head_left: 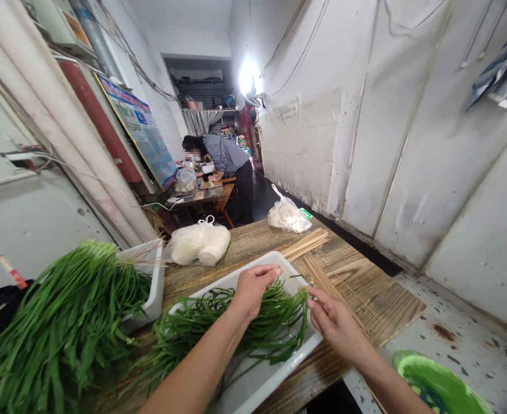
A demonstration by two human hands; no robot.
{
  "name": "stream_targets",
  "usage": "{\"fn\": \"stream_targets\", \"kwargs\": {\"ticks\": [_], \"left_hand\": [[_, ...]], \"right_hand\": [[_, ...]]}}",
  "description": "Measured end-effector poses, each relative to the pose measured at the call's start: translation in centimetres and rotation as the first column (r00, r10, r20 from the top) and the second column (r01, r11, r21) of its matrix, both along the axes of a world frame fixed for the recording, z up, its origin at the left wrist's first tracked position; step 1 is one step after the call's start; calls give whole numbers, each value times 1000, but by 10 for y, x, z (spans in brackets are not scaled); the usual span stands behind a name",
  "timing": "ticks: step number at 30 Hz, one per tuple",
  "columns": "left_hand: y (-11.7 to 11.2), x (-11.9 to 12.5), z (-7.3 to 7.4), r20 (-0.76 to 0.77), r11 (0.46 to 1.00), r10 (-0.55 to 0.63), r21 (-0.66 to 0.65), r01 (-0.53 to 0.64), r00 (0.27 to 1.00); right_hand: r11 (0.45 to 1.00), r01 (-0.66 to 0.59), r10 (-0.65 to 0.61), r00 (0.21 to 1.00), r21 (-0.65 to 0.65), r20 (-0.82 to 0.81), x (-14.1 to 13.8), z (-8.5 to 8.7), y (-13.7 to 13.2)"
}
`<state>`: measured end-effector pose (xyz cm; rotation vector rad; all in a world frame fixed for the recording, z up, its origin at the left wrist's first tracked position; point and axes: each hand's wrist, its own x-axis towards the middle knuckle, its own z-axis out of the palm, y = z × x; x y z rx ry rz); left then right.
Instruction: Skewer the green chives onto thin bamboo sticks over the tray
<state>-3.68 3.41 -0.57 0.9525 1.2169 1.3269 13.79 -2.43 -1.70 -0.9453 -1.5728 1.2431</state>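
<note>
A white rectangular tray (265, 372) lies on the wooden table (378, 299) and holds a loose heap of green chives (219, 330). My left hand (252, 289) rests on the far end of those chives, fingers curled over them. My right hand (335, 323) is at the tray's right edge, fingertips pinched on the chive tips together with a thin bamboo skewer. Loose bamboo skewers (318, 270) lie on the table just beyond my right hand.
A big pile of chives (59, 328) spills from a second white tub (154, 282) on the left. Two tied plastic bags (199, 242) (286, 216) sit at the far table edge. A green basin (437, 384) is on the floor at right. A person (227, 167) bends over a far table.
</note>
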Motion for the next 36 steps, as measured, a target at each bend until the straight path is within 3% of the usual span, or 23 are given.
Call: {"fn": "stream_targets", "kwargs": {"ticks": [3, 5, 8, 10, 11, 13, 15, 20, 23, 25, 26, 29, 31, 36], "left_hand": [[-8, 7, 5, -76, 1000, -23, 11, 24, 997], [-14, 10, 9, -171, 993, -109, 29, 115, 979], [-20, 8, 15, -324, 910, -389, 8, 414, 862], [-16, -2, 17, -435, 850, -473, 3, 527, 766], [-13, -8, 16, -506, 859, -434, 18, 512, 746], [-3, -20, 11, -663, 936, -191, 100, 338, 724], [6, -29, 2, -760, 964, -42, 140, 226, 649], [13, -24, -21, -855, 963, -72, 74, 259, 513], [15, -20, -27, -875, 969, -63, 61, 238, 480], [18, -20, -27, -859, 975, -51, 67, 212, 509], [19, -20, -26, -830, 978, -37, 85, 192, 557], [18, -18, -19, -631, 979, 7, 162, 123, 776], [15, -15, -14, -493, 979, 18, 186, 85, 870], [6, -8, -4, -384, 986, 38, 164, 28, 923]], "right_hand": [[1000, 15, -15, 1000, 3, 6, 0, 0, 0], [1000, 16, -16, 1000, -5, 15, 0, 1, 0], [1000, 12, -12, 999, -1, 33, 2, 0, -1], [999, 12, -14, 999, 31, 41, 4, -1, -3], [999, 12, -14, 999, 46, 38, 5, -2, -4], [998, 9, -11, 999, 61, 30, 6, -3, -5], [998, 0, -2, 999, 61, 34, 7, -4, -6], [999, -34, 31, 997, 40, 73, 10, -4, -5], [1000, -23, 21, 996, 22, 86, 9, -3, -3], [1000, -13, 12, 996, 16, 84, 8, -3, -2], [1000, -12, 11, 997, 11, 79, 8, -2, -1], [1000, -22, 23, 998, -14, 55, 5, -1, 2], [999, -28, 29, 999, -22, 35, 3, -1, 2], [999, -28, 29, 999, -17, 17, 2, 1, 0]]}}
